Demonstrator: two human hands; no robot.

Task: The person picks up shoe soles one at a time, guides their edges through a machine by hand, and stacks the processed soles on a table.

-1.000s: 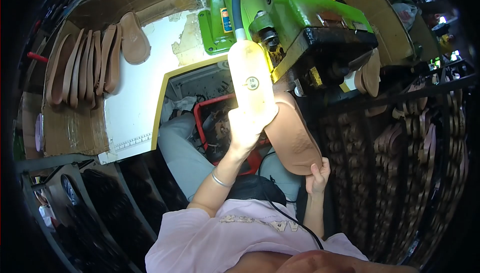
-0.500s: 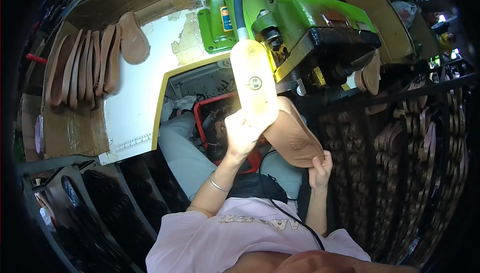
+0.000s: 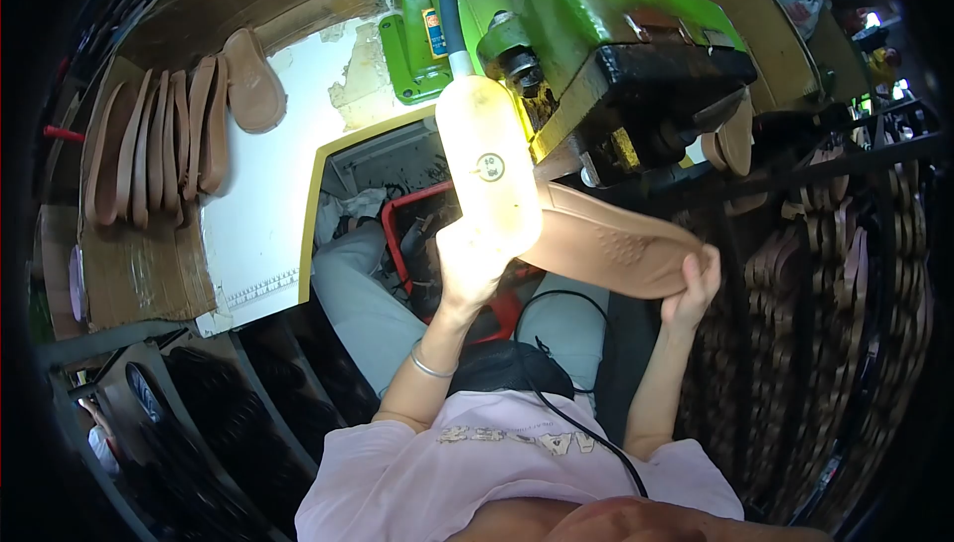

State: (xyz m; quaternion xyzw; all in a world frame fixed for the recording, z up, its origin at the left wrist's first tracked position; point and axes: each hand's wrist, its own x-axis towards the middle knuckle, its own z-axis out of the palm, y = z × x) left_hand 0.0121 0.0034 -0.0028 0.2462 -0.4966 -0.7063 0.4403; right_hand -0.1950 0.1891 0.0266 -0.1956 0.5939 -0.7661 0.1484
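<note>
A tan shoe sole (image 3: 621, 249) with a patch of small raised bumps lies stretched sideways between my hands in front of the machine. My right hand (image 3: 694, 286) is closed on its right end, thumb on the near face. At the other end my left hand (image 3: 469, 266), with a silver bangle at the wrist, is closed around the edge; its fingers are partly covered by a glowing lamp head (image 3: 489, 169) and washed out by the light. The lamp hangs from a dark flexible neck (image 3: 451, 5) and hides the sole's left end.
A green machine (image 3: 596, 5) with a black lower head (image 3: 676, 85) stands at the back. Several soles (image 3: 159, 145) lean in a cardboard box on the left, and one sole (image 3: 253, 83) lies on the white table (image 3: 260, 199). Right, a rack (image 3: 805, 313) holds many soles. Below is a red-rimmed container (image 3: 393, 244).
My right hand has moved up and to the right, swinging the sole from a steep slant to a flatter one. The lamp and my left hand appear slightly further left.
</note>
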